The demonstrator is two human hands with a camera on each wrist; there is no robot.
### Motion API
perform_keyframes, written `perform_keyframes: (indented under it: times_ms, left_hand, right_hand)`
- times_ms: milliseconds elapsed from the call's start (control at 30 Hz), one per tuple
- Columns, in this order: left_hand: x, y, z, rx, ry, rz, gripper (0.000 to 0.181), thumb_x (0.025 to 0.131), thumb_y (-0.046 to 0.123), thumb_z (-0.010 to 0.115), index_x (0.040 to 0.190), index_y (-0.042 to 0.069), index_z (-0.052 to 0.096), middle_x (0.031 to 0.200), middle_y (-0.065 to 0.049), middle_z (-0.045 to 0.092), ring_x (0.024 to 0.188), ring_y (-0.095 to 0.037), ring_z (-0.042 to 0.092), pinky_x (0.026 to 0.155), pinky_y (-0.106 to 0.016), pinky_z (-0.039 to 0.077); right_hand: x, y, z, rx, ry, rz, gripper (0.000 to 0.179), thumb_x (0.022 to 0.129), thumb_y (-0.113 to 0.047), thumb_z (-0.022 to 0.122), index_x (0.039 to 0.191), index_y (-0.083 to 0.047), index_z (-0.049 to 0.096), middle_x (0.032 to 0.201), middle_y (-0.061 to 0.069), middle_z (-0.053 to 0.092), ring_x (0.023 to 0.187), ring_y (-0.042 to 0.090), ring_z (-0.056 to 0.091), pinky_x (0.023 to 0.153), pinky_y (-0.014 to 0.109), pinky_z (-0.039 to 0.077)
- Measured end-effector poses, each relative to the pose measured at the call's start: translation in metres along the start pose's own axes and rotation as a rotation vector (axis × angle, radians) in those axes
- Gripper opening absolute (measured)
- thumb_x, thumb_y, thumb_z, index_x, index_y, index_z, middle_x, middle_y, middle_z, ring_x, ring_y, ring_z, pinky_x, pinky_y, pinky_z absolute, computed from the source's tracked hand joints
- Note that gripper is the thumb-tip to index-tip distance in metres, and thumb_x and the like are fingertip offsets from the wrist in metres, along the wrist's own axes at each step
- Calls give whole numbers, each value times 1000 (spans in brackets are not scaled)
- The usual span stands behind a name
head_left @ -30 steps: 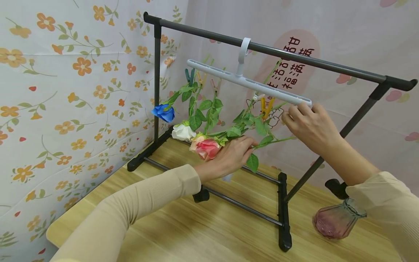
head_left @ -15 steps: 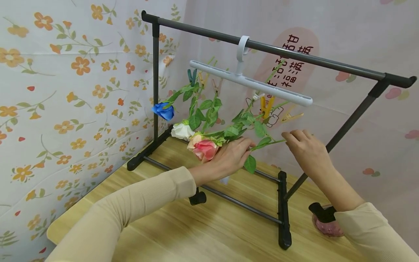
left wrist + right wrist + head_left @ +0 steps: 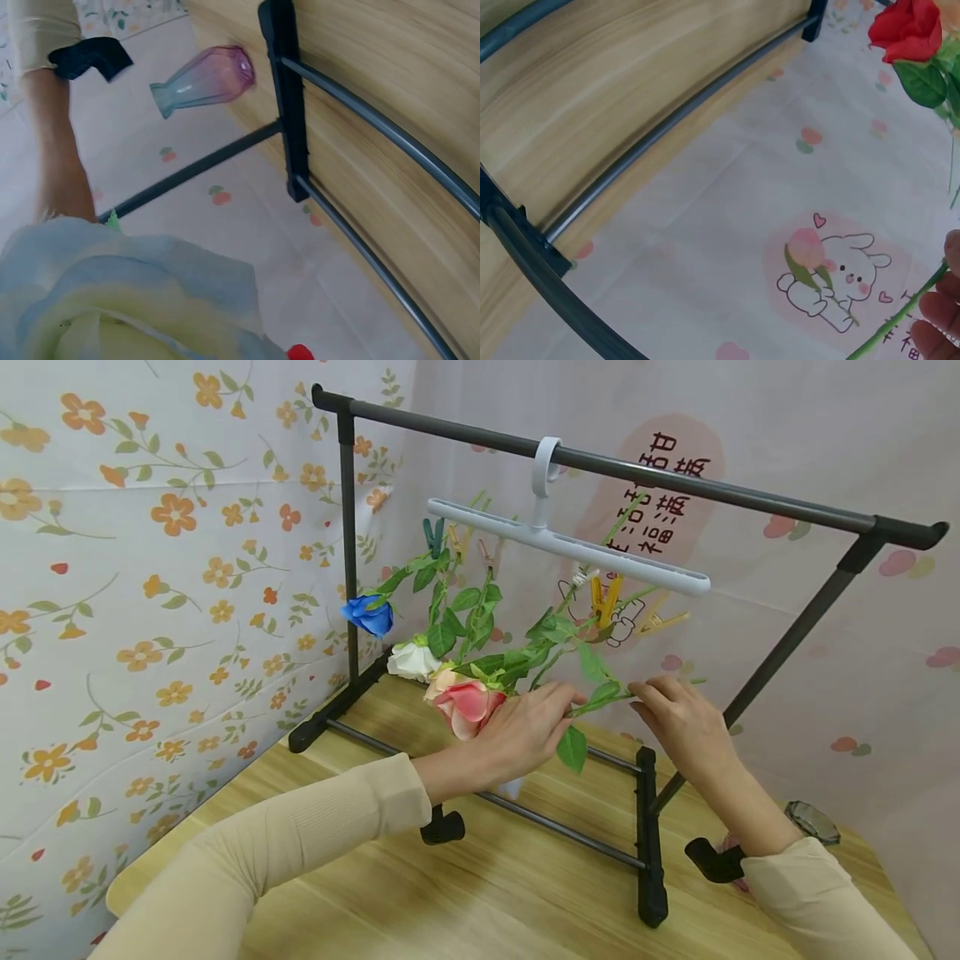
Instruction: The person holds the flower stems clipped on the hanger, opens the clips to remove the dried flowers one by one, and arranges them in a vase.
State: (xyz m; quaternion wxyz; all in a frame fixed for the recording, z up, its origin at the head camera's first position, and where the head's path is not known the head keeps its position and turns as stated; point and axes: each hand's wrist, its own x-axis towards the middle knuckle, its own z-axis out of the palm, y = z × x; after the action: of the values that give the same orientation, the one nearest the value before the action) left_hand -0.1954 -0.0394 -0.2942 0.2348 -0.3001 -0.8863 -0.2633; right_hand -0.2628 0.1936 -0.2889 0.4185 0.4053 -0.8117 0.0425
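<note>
My left hand (image 3: 517, 735) holds a leafy green rose stem (image 3: 600, 702) below the hanger. A pale blue and yellow rose (image 3: 112, 307) fills the bottom of the left wrist view, close to that hand. My right hand (image 3: 686, 722) pinches the stem's other end; the right wrist view shows its fingers (image 3: 934, 319) on the stem. Blue (image 3: 367, 614), white (image 3: 414, 658) and coral-pink (image 3: 467, 703) roses hang head-down from clothespins on a pale hanger (image 3: 570, 545). A red rose (image 3: 907, 30) shows in the right wrist view. A pale yellow clothespin (image 3: 662, 622) hangs at the hanger's right, holding nothing.
The dark metal rack (image 3: 622, 468) stands on a wooden table (image 3: 360, 885). A pink-to-teal glass vase (image 3: 202, 81) stands beyond its right leg, mostly behind my right sleeve in the head view. Patterned curtains (image 3: 150, 652) enclose the back and left.
My right hand has come down from the hanger's right end to the stem and moved left along with it. The pale yellow clothespin has come into sight. My left hand has shifted slightly.
</note>
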Motion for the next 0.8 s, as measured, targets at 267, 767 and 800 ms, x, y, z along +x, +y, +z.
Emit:
perform_keyframes:
  times_ms: [267,767,800]
  left_hand:
    - [-8,8,-12,1,-19,41,22,99,8,55,120,8,60,120,-5,67,92,-15,67,68,-25,52]
    - [-13,6,-25,-1,-61,46,15,95,6,60,108,8,66,95,-4,70,83,-15,66,70,-27,53]
    - [-14,7,-25,-3,-65,42,15,94,6,61,108,8,67,95,-4,70,83,-15,66,71,-27,53]
  right_hand:
    - [-9,-6,1,20,59,-53,16,79,-3,76,93,1,72,85,14,66,72,28,62,53,38,53]
    - [-25,-19,-2,50,74,-66,53,104,-37,35,90,-3,72,83,10,65,72,24,61,53,36,52]
    - [-26,-20,-2,52,76,-64,53,104,-37,35,90,-3,72,83,10,65,72,24,61,53,36,52]
